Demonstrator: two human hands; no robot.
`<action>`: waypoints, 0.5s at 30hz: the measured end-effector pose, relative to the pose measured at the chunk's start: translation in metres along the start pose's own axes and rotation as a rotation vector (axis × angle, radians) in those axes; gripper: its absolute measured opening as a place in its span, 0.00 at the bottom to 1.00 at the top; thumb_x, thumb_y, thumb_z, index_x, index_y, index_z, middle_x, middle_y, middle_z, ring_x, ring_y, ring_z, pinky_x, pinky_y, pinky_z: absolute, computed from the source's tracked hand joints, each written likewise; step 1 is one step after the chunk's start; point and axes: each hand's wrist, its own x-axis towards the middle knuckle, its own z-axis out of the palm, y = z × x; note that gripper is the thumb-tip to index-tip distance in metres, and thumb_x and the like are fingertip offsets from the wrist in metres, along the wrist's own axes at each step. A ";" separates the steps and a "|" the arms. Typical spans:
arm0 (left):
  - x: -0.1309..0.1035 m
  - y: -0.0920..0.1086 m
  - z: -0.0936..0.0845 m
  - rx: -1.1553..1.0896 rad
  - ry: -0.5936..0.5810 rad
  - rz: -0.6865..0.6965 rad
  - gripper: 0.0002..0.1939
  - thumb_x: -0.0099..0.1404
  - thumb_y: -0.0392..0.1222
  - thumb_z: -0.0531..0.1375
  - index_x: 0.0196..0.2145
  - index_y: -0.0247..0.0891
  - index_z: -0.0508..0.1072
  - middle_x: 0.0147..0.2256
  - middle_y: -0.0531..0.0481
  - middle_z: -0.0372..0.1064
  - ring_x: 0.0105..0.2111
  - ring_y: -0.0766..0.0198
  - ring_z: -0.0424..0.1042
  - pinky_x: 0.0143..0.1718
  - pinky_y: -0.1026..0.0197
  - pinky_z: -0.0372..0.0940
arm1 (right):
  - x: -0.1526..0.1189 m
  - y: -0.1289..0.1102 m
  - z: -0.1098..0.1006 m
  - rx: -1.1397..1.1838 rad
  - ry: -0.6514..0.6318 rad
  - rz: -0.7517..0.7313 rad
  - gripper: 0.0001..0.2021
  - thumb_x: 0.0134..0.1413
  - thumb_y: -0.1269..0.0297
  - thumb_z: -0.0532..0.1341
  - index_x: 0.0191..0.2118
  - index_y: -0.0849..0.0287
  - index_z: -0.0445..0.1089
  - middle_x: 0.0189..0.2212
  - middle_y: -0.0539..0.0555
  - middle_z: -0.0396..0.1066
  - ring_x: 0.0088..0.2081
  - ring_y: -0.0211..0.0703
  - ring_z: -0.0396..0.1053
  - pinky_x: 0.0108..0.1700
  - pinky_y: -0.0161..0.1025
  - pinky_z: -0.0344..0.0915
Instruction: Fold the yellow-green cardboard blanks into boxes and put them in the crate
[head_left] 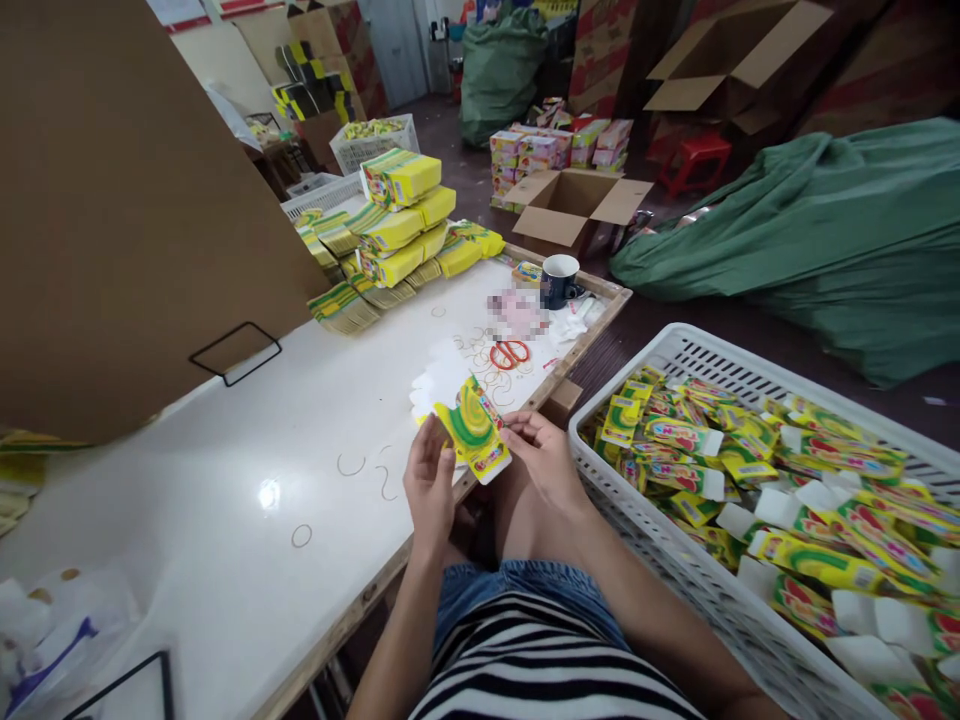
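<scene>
Holding a small yellow carton (476,428) over the near edge of the white bench (217,490), just above the lap. Pinching its left side with the fingers of the left hand (430,478), its right edge with those of the right hand (544,460). Tilted; printed in curved green bands, with red-and-white lettering along the right side. Similar in colouring to the cartons (750,440) heaped in the white basket (697,352) at right.
</scene>
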 end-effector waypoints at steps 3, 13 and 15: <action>0.008 0.008 0.004 -0.278 -0.219 -0.280 0.26 0.57 0.61 0.63 0.45 0.38 0.74 0.46 0.40 0.76 0.49 0.50 0.74 0.48 0.50 0.70 | -0.011 -0.006 0.003 0.084 -0.041 0.063 0.14 0.46 0.56 0.69 0.36 0.58 0.72 0.30 0.52 0.75 0.34 0.42 0.72 0.41 0.40 0.69; 0.006 0.006 0.019 -0.369 -0.172 -0.384 0.21 0.54 0.55 0.68 0.38 0.37 0.73 0.35 0.46 0.79 0.39 0.56 0.78 0.40 0.56 0.72 | -0.025 -0.016 0.002 -0.006 -0.092 0.054 0.14 0.48 0.52 0.68 0.31 0.59 0.73 0.29 0.52 0.75 0.31 0.42 0.71 0.37 0.39 0.69; 0.006 0.005 0.020 -0.306 -0.107 -0.369 0.19 0.55 0.54 0.67 0.36 0.37 0.71 0.34 0.48 0.78 0.37 0.59 0.78 0.39 0.58 0.72 | -0.026 -0.014 0.002 -0.074 -0.090 0.030 0.14 0.51 0.52 0.66 0.30 0.59 0.71 0.27 0.51 0.73 0.29 0.41 0.70 0.34 0.38 0.68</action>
